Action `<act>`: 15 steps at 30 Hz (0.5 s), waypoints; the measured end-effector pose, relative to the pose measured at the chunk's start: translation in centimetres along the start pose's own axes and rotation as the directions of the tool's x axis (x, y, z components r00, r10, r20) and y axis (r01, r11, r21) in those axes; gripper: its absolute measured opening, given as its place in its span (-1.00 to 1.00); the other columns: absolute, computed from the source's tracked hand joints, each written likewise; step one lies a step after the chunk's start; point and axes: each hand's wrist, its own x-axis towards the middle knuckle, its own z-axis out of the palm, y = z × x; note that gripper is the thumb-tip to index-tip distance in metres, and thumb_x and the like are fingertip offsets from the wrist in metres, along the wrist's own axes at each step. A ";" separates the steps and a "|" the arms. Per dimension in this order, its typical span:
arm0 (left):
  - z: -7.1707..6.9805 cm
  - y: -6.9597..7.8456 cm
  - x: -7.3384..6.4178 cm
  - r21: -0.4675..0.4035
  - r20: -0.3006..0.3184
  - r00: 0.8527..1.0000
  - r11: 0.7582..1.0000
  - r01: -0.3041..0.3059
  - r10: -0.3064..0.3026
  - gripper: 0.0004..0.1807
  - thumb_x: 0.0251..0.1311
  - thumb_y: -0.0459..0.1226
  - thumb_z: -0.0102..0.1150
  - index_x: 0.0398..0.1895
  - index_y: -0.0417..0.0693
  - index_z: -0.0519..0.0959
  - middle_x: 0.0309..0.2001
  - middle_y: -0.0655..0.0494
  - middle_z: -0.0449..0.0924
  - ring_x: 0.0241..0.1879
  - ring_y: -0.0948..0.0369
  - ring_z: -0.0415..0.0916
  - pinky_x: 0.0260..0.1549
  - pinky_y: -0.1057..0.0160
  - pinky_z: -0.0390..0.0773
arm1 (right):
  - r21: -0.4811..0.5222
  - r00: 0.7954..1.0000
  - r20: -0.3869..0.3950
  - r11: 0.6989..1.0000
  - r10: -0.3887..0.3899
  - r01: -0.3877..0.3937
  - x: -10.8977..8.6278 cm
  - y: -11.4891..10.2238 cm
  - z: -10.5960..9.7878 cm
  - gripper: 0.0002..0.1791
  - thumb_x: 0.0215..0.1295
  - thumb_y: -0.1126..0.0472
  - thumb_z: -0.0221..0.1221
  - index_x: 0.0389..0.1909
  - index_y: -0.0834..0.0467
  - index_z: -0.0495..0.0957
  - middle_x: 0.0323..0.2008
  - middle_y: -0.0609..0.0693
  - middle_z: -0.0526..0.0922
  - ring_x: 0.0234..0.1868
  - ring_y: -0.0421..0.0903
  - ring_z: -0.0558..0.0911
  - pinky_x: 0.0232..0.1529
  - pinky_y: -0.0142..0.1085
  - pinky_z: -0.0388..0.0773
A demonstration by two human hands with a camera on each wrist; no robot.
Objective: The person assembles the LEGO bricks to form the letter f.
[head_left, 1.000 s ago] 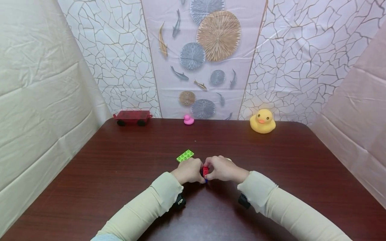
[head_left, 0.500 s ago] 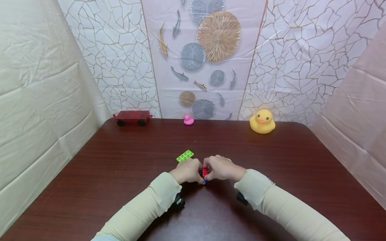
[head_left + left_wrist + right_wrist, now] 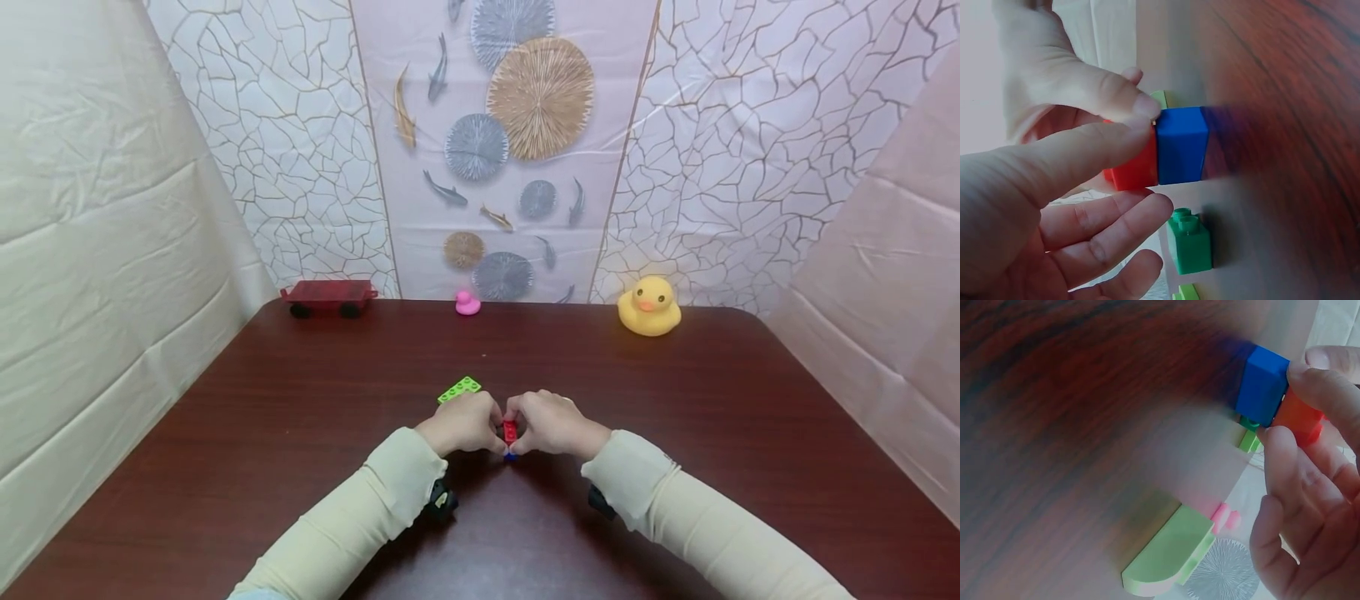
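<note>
A red toy brick (image 3: 510, 431) sits on top of a blue brick (image 3: 1182, 147), which stands on the table. My left hand (image 3: 465, 421) and right hand (image 3: 555, 423) meet around the red brick, gripping it from both sides with thumbs and fingers. Their thumb tips lie near the seam between the two bricks. In the left wrist view, a green brick (image 3: 1190, 247) stands beyond the blue one. A light green studded plate (image 3: 459, 389) lies past my left hand. Near my right hand is a pale green block with a rounded end (image 3: 1166, 550), mostly hidden in the head view.
Along the far edge of the dark wooden table (image 3: 225, 467) stand a red wheeled toy wagon (image 3: 328, 296), a small pink duck (image 3: 467, 303) and a larger yellow duck (image 3: 649, 307). Patterned cloth hangs behind the table, and plain cloth hangs at both sides.
Both hands stay on the red brick and have shifted only slightly. More of the blue brick shows below the fingers in the head view. The head view has tilted up a little.
</note>
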 end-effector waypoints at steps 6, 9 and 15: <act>-0.6 0.2 0.0 -0.026 0.027 0.999 0.999 0.025 -0.024 -0.82 -0.26 -0.11 0.37 -0.67 0.07 0.57 -0.77 0.34 0.43 -0.67 0.33 0.34 -0.69 0.32 0.31 | -0.028 0.999 -0.031 0.999 0.021 -0.022 0.0 -0.2 0.2 -0.72 -0.25 0.07 0.38 -0.52 -0.01 0.46 -0.72 -0.26 0.39 -0.65 -0.26 0.36 -0.59 -0.28 0.27; -0.7 0.2 0.1 -0.021 0.025 0.999 0.999 0.028 -0.028 -0.80 -0.28 -0.10 0.38 -0.70 0.06 0.56 -0.80 0.30 0.41 -0.69 0.32 0.32 -0.71 0.32 0.29 | -0.075 0.999 -0.030 0.997 0.016 -0.018 0.0 -0.5 0.1 -0.72 -0.23 0.06 0.36 -0.51 0.00 0.47 -0.72 -0.26 0.38 -0.65 -0.26 0.36 -0.60 -0.29 0.28; -0.6 0.5 0.0 -0.016 0.031 0.999 0.999 0.045 -0.045 -0.75 -0.30 -0.07 0.40 -0.70 0.04 0.53 -0.81 0.22 0.38 -0.72 0.29 0.29 -0.74 0.33 0.26 | -0.143 0.998 0.056 0.990 0.031 -0.023 -0.2 -0.5 -0.1 -0.51 -0.27 0.00 0.39 -0.24 0.07 0.53 -0.48 -0.17 0.53 -0.46 -0.19 0.46 -0.49 -0.23 0.37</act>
